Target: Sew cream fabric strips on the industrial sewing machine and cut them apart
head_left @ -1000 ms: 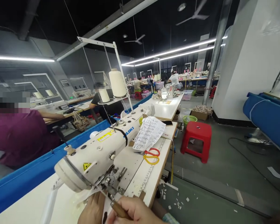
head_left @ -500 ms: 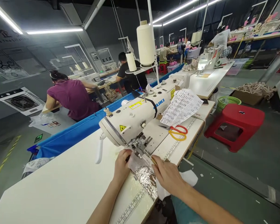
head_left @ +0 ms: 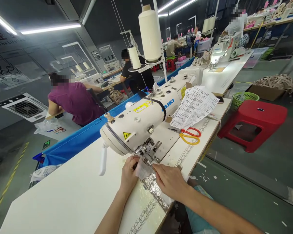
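My left hand (head_left: 130, 174) is closed on the edge of a thin white fabric piece (head_left: 144, 170), just in front of the needle area of a white sewing machine (head_left: 136, 125). My right hand (head_left: 172, 182) is closed with its fingertips at the fabric beside the presser foot (head_left: 150, 156). The slim metal tool that shows in it earlier is hidden behind the fingers. Crinkled silver foil-like material (head_left: 153, 185) lies between the hands and runs toward the table's front edge. More white cloth lies partly under my right hand.
Scissors (head_left: 190, 136) with red and yellow handles and a handwritten paper sheet (head_left: 195, 105) rest by the machine. Thread cones (head_left: 150, 34) stand above it. A red stool (head_left: 256, 123) and green basket (head_left: 245, 97) are at right. Co-workers sit beyond the blue cloth barrier (head_left: 75, 133).
My right hand has moved forward toward the presser foot, and its metal tool has gone from sight. White cloth below that hand shows less. My left hand stays near the needle; the view has shifted slightly.
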`<state>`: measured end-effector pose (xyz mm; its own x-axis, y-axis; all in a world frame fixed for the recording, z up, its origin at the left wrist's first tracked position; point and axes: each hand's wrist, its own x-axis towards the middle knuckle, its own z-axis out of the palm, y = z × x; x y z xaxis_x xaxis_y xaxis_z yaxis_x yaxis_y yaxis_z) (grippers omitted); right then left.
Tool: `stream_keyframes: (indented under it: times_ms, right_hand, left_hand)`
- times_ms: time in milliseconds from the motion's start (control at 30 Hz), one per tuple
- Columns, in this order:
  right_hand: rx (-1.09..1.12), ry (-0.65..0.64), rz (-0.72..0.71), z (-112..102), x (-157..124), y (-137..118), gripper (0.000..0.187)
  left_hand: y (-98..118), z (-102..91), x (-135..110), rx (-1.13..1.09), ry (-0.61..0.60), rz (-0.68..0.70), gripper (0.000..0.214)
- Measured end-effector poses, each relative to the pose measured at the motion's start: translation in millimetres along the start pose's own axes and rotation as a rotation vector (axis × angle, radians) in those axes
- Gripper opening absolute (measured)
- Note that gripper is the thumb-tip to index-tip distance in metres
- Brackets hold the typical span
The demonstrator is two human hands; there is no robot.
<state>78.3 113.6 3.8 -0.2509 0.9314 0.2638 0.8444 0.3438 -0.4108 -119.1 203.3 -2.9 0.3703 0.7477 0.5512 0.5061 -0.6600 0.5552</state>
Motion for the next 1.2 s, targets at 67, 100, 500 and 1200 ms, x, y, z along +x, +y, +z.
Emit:
stream_keyframes:
  times_ms: [67, 100, 500, 1200]
  right_hand:
    - [-0.005, -0.009, -0.003, 0.9, 0.4, -0.6, 0.032]
    - [-0.007, -0.011, -0.005, 1.4, 0.4, -0.7, 0.033]
    - [-0.035, -0.008, -0.021, 1.3, 0.4, -2.2, 0.034]
    - [-0.046, 0.044, -0.049, 6.8, -0.5, 1.0, 0.034]
  left_hand:
    - [0.7, 0.1, 0.2, -0.001, -0.001, -0.005, 0.017]
    - [1.0, 0.2, 0.2, 0.001, 0.000, -0.010, 0.017]
    - [2.9, 2.9, -2.7, 0.077, 0.017, -0.023, 0.015]
    - [3.6, 3.7, 0.8, 0.027, 0.003, -0.131, 0.020]
